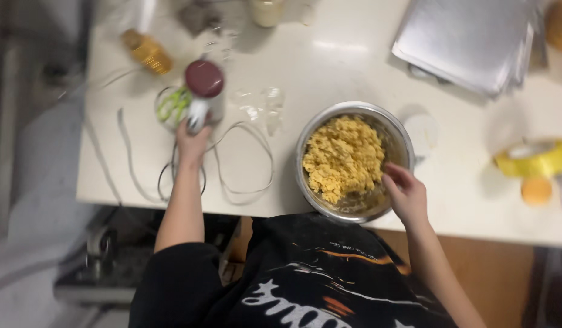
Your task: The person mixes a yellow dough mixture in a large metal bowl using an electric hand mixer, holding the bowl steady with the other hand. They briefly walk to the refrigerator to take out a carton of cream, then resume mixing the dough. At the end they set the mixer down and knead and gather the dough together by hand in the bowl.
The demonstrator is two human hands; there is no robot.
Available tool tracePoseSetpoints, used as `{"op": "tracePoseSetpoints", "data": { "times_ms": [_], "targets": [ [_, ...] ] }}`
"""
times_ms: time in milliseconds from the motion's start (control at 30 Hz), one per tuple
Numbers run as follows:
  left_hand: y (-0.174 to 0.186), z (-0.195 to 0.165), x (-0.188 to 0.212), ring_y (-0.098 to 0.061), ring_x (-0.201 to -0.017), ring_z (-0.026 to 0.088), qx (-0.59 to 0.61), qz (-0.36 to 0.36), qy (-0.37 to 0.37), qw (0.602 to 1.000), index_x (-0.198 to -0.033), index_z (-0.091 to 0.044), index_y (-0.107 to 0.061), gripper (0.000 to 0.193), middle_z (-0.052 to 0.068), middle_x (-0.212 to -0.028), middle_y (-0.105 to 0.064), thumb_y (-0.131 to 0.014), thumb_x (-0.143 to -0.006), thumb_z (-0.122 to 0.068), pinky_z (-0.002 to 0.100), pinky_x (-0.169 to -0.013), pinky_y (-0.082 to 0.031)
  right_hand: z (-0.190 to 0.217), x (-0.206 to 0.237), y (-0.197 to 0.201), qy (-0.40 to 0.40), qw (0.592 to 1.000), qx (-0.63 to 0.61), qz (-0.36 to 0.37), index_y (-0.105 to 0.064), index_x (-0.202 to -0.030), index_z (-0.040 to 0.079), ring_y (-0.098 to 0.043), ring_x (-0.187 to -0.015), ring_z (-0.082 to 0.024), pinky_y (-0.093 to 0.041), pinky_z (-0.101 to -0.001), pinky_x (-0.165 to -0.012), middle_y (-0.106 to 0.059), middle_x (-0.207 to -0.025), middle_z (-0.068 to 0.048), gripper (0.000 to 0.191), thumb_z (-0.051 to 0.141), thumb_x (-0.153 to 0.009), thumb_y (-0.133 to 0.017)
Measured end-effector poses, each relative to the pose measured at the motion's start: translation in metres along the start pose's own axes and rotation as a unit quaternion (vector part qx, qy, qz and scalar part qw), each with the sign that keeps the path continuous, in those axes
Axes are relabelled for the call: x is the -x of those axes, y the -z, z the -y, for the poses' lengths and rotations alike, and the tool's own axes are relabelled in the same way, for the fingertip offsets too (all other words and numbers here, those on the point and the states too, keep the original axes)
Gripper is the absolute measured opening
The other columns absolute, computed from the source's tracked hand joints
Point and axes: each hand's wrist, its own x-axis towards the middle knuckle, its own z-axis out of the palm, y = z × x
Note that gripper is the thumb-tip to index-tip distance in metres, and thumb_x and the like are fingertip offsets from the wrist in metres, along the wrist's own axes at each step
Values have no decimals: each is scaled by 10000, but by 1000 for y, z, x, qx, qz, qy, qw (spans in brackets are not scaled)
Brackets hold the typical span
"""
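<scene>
Looking down, we saw our right hand (407,195) resting on the near rim of a steel bowl (397,130), its fingers (395,176) curled loosely over the edge and into the bowl; whether they pinched any of the food we could not tell. Inside lay a yellow crumbly mix (343,158), already broken up and heaped toward the left side, so we judged the mixing well under way, though the lumps were uneven. Our left hand (192,144) was closed around the handle of a small electric chopper (199,97) with a dark red lid, standing well left of the bowl, its cord (244,188) looping over the table (329,67). Farther off sat a stack of metal trays (469,39) and a yellow tape roll (534,158); the room beyond was dim and blurred
</scene>
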Motion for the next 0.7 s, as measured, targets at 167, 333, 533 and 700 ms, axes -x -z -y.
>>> {"op": "tracePoseSetpoints", "data": {
  "times_ms": [167,333,533,700],
  "targets": [
    [18,33,2,-612,-885,137,34,-5,70,997,-1046,-49,-628,227,26,-989,-657,-787,-893,3,302,-775,-496,1,-7,-18,69,993,54,-80,-675,-1282,21,-640,-1230,-269,-503,-368,-1039,-672,-1330,-160,392,225,-951,-725],
    [21,26,5,-667,-1020,136,-6,70,1,997,-1049,-28,-606,210,37,-1119,-715,-775,-925,-14,288,-908,-525,20,-44,-50,-16,985,152,-81,-475,-1477,-23,-509,-1355,-374,-429,-455,-1120,-504,-1474,-245,675,354,-974,-720],
    [30,-1,55,-505,-1277,228,-96,-46,-136,985,-1373,-17,-419,586,138,-1367,-488,-782,-914,-44,365,-1096,-400,68,-71,-103,-141,942,304,12,-391,-1534,172,-295,-1419,-441,-308,-619,-1121,-295,-1534,-290,965,622,-788,-808],
    [-8,-19,121,-496,-1316,290,-112,102,-238,959,-1249,-60,-501,345,145,-1369,-511,-696,-966,-86,415,-1192,-377,60,-47,-105,30,925,380,-4,-420,-1535,182,-383,-1336,-462,-360,-619,-1078,-384,-1489,-291,981,648,-766,-812]
  ]
}}
